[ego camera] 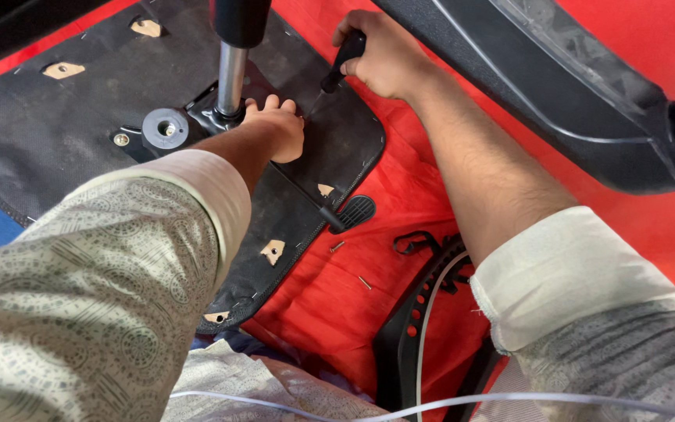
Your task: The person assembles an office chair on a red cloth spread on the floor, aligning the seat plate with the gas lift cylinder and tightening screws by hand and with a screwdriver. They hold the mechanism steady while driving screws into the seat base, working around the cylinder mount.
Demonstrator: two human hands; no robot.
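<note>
An upturned office chair seat (80,101) was laid underside up on a red cloth (400,203), its black fabric lining pierced by several pale cut-outs. A chrome gas-lift column (231,78) was seen standing up from the black metal mechanism plate (205,117) at the seat's middle, partly blocking the view of the plate. A round grey knob (166,127) was set just left of the column. A black paddle lever (349,212) was seen sticking out at the seat's near edge. Two loose screws (351,266) were left on the cloth just beyond that lever. A black perforated plastic part (412,320) was laid at lower centre, and a large dark plastic chair back (556,86) was spread across the upper right. A white cable (431,406) was run across the bottom of the view.

The left hand (275,129) was reached in over the seat, forearm sleeved to the elbow, palm pressed down on the plate right beside the column base, fingers curled loosely; nothing was seen gripped. The right hand (380,55) was closed in a fist around the black handle of a screwdriver (339,64), wrist bent down, the shaft angled down-left with the tip met at the plate just beside the left fingertips (279,103).
</note>
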